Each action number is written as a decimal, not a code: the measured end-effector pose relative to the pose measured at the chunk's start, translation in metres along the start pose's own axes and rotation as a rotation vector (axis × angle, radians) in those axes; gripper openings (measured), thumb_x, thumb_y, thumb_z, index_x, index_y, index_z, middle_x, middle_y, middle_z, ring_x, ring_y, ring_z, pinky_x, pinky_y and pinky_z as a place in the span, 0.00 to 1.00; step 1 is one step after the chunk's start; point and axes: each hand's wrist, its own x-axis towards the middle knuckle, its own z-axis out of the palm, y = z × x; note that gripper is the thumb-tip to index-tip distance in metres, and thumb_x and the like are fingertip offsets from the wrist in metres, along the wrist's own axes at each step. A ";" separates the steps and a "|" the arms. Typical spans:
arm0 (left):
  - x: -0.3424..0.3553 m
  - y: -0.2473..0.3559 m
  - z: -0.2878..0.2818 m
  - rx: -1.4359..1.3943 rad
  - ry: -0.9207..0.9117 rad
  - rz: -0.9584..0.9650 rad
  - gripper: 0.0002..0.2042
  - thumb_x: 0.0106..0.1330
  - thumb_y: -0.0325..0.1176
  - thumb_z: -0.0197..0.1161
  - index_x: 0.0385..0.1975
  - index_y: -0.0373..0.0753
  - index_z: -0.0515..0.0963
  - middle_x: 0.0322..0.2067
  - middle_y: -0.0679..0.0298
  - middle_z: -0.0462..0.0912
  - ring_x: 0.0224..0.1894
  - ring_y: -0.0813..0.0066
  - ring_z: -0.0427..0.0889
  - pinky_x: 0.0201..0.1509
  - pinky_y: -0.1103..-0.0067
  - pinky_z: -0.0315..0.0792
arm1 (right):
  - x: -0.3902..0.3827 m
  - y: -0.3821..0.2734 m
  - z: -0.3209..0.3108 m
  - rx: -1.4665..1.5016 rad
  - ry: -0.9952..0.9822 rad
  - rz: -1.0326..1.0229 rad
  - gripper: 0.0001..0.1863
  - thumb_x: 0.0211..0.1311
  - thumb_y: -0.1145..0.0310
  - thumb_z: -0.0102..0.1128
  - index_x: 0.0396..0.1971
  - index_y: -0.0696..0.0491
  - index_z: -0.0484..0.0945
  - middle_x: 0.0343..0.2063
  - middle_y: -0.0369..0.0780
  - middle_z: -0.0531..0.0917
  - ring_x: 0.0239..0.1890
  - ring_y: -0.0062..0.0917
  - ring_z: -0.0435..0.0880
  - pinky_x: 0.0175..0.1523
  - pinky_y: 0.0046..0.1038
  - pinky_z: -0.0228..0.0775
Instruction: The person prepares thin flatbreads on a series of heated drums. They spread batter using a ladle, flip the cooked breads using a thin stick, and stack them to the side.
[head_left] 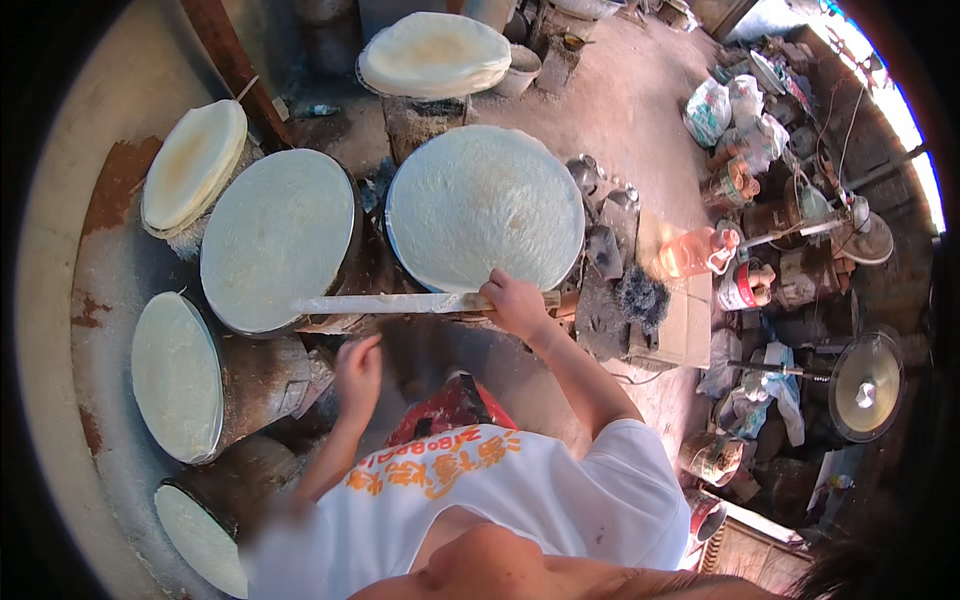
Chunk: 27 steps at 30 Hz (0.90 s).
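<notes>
Head view: right hand is clamped on a long flat stick reaching leftward, above the empty, loosely open left hand.

Plastic bottle, tin cans, metal fan

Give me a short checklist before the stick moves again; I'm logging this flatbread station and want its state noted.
1. Right hand grips the long flat stick: ok.
2. Left hand free, holding nothing: ok.
3. Stick's far end rests at the edge of the left round sheet: ok.
4. Right round sheet lies flat on its griddle: ok.
5. Whether either sheet is cooked through: cannot tell.
</notes>
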 end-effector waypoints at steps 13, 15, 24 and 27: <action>0.169 0.071 0.091 -0.001 -0.267 0.637 0.09 0.51 0.35 0.62 0.31 0.41 0.79 0.29 0.62 0.77 0.35 0.61 0.77 0.38 0.68 0.70 | 0.030 0.009 -0.046 0.010 0.223 -0.095 0.12 0.39 0.68 0.64 0.28 0.50 0.76 0.26 0.39 0.71 0.24 0.36 0.78 0.27 0.37 0.70; 0.181 0.087 0.082 0.025 -0.217 0.717 0.06 0.48 0.36 0.64 0.24 0.42 0.79 0.26 0.65 0.77 0.33 0.61 0.77 0.37 0.69 0.69 | 0.036 0.010 -0.067 0.027 0.206 -0.062 0.13 0.38 0.67 0.64 0.29 0.50 0.76 0.27 0.39 0.71 0.24 0.36 0.78 0.28 0.37 0.71; 0.267 0.150 0.069 0.067 -0.267 0.799 0.07 0.45 0.29 0.71 0.23 0.40 0.79 0.26 0.62 0.78 0.31 0.62 0.78 0.36 0.70 0.71 | -0.033 0.078 -0.123 0.468 0.708 0.713 0.11 0.53 0.69 0.64 0.36 0.56 0.79 0.22 0.38 0.77 0.20 0.22 0.73 0.29 0.24 0.67; 0.303 0.169 0.065 0.036 -0.325 0.757 0.08 0.47 0.29 0.70 0.24 0.36 0.77 0.26 0.62 0.76 0.30 0.62 0.77 0.33 0.71 0.71 | -0.063 0.104 -0.114 0.632 0.803 0.815 0.08 0.58 0.70 0.63 0.34 0.57 0.79 0.15 0.28 0.67 0.19 0.10 0.62 0.25 0.17 0.56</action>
